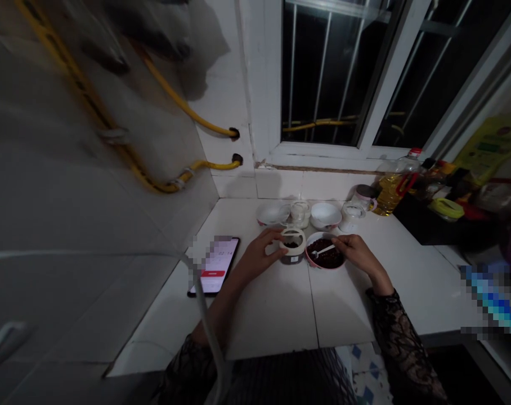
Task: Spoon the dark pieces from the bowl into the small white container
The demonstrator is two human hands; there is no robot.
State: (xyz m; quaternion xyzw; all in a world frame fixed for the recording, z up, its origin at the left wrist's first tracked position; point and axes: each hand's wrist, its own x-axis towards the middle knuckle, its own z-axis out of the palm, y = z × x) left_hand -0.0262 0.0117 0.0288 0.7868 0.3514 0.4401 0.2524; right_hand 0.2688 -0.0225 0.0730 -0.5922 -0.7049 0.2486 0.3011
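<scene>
My left hand (pixel 264 250) is closed round the rim of a small jar (pixel 292 256) with a pale open top and dark contents. Just right of that jar stands a bowl (pixel 308 260) holding dark red-brown stuff I cannot identify. Between the fingers of my right hand (pixel 354 250) is a small white spoon (pixel 323 251), its tip over the bowl. Behind these stand a white bowl (pixel 326 215), a clear bowl (pixel 272 215) and two glass jars with white contents, one in the middle (pixel 300 215) and one at the right (pixel 352 218).
A lit phone (pixel 217 264) lies on the white tiled counter (pixel 272 320) to my left. At the back right are a mug (pixel 364 197), an oil bottle (pixel 390 191) and a dark rack with several containers. A pale cable (pixel 209 326) hangs in front of my left forearm.
</scene>
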